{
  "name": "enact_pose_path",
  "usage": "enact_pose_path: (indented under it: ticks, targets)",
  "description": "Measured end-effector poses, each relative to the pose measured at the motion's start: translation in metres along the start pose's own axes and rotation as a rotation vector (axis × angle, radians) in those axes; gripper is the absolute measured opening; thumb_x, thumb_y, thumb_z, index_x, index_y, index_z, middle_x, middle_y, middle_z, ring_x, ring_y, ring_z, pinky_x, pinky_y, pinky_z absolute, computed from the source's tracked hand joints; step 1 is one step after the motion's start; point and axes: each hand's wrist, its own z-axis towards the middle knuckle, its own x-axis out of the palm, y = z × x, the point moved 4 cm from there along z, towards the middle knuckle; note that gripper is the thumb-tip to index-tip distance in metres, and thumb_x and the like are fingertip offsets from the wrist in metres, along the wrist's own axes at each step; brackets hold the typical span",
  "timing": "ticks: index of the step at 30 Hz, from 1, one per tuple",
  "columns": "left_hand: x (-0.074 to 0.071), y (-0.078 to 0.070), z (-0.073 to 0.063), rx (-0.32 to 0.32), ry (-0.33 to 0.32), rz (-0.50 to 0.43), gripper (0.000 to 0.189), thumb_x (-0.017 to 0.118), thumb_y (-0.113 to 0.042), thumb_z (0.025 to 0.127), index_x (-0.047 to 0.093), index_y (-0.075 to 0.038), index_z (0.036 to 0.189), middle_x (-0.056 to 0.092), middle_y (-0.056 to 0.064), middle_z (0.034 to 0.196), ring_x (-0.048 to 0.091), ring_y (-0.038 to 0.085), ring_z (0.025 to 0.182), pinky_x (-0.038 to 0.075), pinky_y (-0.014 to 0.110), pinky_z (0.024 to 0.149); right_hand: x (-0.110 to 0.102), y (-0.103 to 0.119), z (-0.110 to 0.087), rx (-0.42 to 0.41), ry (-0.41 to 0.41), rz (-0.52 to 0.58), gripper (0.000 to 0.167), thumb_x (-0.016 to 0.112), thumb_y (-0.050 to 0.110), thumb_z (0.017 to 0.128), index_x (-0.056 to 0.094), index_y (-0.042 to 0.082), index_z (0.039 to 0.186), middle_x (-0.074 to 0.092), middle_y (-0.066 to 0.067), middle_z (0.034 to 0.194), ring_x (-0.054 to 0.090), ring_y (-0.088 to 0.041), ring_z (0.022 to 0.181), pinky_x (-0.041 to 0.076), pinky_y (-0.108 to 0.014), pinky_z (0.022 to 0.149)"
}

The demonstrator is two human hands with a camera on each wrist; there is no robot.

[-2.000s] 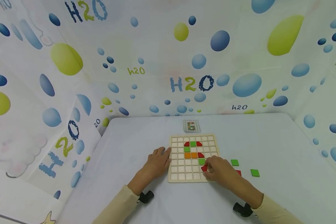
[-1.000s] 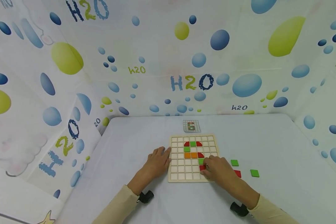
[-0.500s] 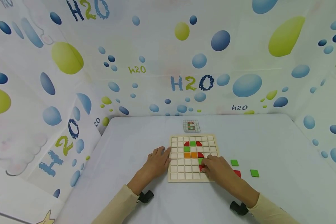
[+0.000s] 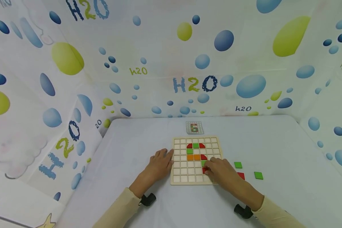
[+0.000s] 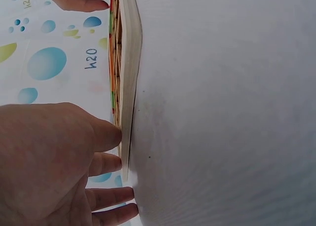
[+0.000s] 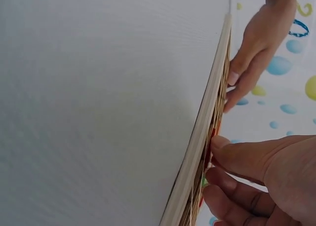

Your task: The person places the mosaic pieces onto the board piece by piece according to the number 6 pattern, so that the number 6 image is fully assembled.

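A wooden grid board (image 4: 183,171) lies on the white table. My left hand (image 4: 159,164) rests along its left edge, fingers extended; in the left wrist view, the thumb (image 5: 106,135) touches the rim. My right hand (image 4: 221,171) is over the lower right of the board, thumb and bent fingers on a red tile (image 4: 204,170) in a cell. My fingers cover part of that tile and of the green tile (image 4: 203,163) above it. Farther up sit a red quarter-round tile (image 4: 203,157), two orange tiles (image 4: 197,157) and several green and red ones.
Behind the board lies a small card (image 4: 194,128) with a coloured grid figure. Right of the board are loose tiles: a green square (image 4: 237,165), another green square (image 4: 258,175) and a red tile (image 4: 241,175) partly behind my right wrist. A patterned cloth backdrop surrounds the table.
My right hand brought the red tile, tilted two seconds ago, down flat into the cell below the green tile. Since then its fingers have shifted slightly left. My left hand has stayed put.
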Motion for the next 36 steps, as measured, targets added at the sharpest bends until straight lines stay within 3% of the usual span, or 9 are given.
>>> enact_pose_path:
  ticks: [7,12,16,23,32,36]
  targets:
    - [-0.001,0.0,0.0,0.0,0.006,-0.012,0.054,0.047,-0.032,0.114,0.04,-0.011,0.163,0.04,0.021,0.16,0.04,0.043,0.148,0.041,0.062,0.112,-0.011,-0.012,-0.006,0.039,0.009,0.035,0.024,0.089,0.022,0.086,0.078,0.013,0.105,0.069,0.001,0.095,0.062,-0.014,0.085,0.051,-0.037,0.077]
    - [-0.002,-0.003,0.0,0.001,0.01,-0.009,0.054,0.048,-0.03,0.114,0.04,-0.01,0.163,0.041,0.021,0.16,0.04,0.043,0.148,0.042,0.062,0.112,-0.021,-0.036,-0.017,0.053,-0.02,0.055,0.029,0.088,0.021,0.088,0.076,0.012,0.113,0.07,-0.002,0.105,0.068,-0.022,0.097,0.056,-0.043,0.081]
    - [-0.002,-0.003,0.001,-0.004,0.01,0.004,0.054,0.048,-0.031,0.113,0.04,-0.01,0.163,0.041,0.021,0.159,0.041,0.042,0.148,0.042,0.061,0.112,-0.032,-0.059,-0.027,0.064,-0.06,0.068,0.034,0.086,0.02,0.089,0.074,0.009,0.119,0.071,-0.004,0.107,0.069,-0.023,0.096,0.059,-0.046,0.083]
    - [-0.002,-0.002,0.0,-0.001,0.002,-0.004,0.054,0.049,-0.03,0.113,0.041,-0.009,0.162,0.041,0.022,0.159,0.041,0.043,0.147,0.042,0.062,0.111,-0.051,-0.093,-0.05,0.124,-0.084,0.134,0.038,0.086,0.015,0.089,0.072,0.006,0.124,0.07,-0.006,0.109,0.069,-0.024,0.098,0.061,-0.043,0.082]
    - [-0.005,-0.004,-0.002,0.002,0.001,-0.004,0.053,0.05,-0.029,0.113,0.042,-0.008,0.162,0.042,0.023,0.158,0.042,0.044,0.147,0.043,0.063,0.111,-0.053,-0.135,-0.08,0.284,0.053,0.211,0.044,0.083,0.02,0.092,0.068,0.003,0.13,0.068,-0.016,0.117,0.068,-0.034,0.101,0.063,-0.048,0.079]
    - [-0.005,-0.004,-0.001,-0.009,0.013,0.008,0.054,0.048,-0.031,0.114,0.04,-0.01,0.163,0.041,0.022,0.16,0.04,0.044,0.148,0.042,0.062,0.112,-0.048,-0.148,-0.09,0.307,0.106,0.24,0.049,0.084,0.02,0.09,0.067,0.002,0.132,0.067,-0.015,0.115,0.067,-0.033,0.1,0.062,-0.05,0.081]
